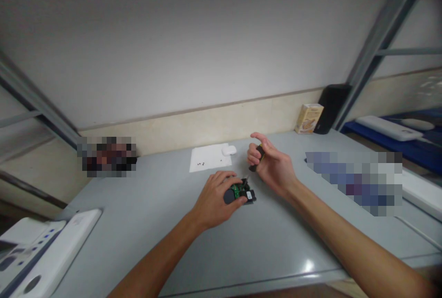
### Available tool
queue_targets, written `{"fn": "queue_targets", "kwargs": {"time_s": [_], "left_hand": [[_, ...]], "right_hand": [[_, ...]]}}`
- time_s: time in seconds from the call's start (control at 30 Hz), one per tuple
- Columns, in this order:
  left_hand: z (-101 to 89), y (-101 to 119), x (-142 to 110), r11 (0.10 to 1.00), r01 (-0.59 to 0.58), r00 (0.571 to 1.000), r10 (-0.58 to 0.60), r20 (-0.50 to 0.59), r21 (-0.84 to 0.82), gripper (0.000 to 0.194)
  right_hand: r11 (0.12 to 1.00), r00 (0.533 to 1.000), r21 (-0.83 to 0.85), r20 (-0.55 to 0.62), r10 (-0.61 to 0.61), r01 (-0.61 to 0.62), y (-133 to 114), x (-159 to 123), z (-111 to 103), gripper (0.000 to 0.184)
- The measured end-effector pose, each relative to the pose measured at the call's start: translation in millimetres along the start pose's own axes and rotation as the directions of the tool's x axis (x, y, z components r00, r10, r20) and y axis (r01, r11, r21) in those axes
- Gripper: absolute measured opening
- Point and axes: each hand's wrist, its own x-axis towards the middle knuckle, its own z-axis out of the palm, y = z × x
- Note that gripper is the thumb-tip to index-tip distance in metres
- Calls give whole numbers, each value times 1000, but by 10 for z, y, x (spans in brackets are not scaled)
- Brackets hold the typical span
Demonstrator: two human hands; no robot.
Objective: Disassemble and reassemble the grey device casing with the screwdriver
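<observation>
My left hand [216, 199] is closed around a small opened black device with a green circuit board [238, 190], steadying it on the grey table. The device has a rounded dark part at its left and a black part with a white label at its right. Just right of it, my right hand [272, 164] grips a screwdriver [260, 152] with a black and yellow handle, its index finger raised. The thin shaft points down toward the device; whether its tip touches cannot be made out. Behind them lies a white sheet [207, 156] with several tiny dark screws on it.
A white rounded case [228, 150] rests on the sheet's right edge. At the back right stand a yellow box [309, 118] and a black upright object [333, 107]. A long white object [74, 242] lies front left. Blurred items sit at both sides of the table [152, 252].
</observation>
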Motion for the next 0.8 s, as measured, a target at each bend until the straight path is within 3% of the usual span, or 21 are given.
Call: {"fn": "queue_targets", "kwargs": {"time_s": [0.1,0.2,0.37,0.5,0.6,0.8], "left_hand": [[17,-59,-2,994,94,989,-99,-107,-58,39],[39,-118,-6,990,119,984,-128,-123,-71,46],[-3,-148,-21,998,54,986,-57,-156,-21,54],[-67,-172,-30,998,-29,998,31,-48,51,79],[-101,-202,-33,997,-46,999,46,3,66,88],[-190,-257,-32,996,-66,993,71,-91,55,84]], "right_hand": [[999,1000,-50,13,-1,2,-23,-6,-4,34],[996,1000,-86,20,-6,8,-22,-16,8,40],[995,1000,-99,24,-15,17,-8,-25,13,37],[993,999,-118,30,-20,23,-6,-24,7,34],[989,999,-141,36,-31,36,-4,-21,-2,32],[985,997,-167,64,-35,45,8,-26,-22,25]]}}
